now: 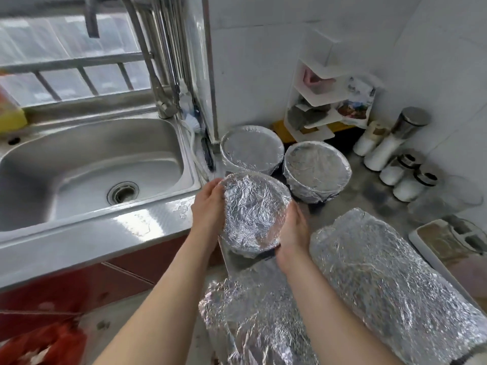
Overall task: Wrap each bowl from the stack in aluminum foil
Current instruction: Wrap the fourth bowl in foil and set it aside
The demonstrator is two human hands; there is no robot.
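Well, foil-wrapped bowl (254, 214) between left hand (208, 209) and right hand (292, 233), each grip snug around its rim.

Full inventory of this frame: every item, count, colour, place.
Foil-wrapped bowl in hand: 1, silver, centre, above counter edge
Back-left foil-wrapped bowl: 1, silver, counter beside sink
Back-right foil-wrapped bowl: 1, silver, counter, right of it
Large crinkled foil slab: 1, silver, counter right
Crumpled foil sheet: 1, silver, bottom centre
Stainless steel sink: 1, silver, left
Steel faucet: 1, silver, behind sink
White jars with steel lids: at least 4, right wall
White corner rack: 1, back corner
Left hand: grips held bowl's left side
Right hand: grips its lower right
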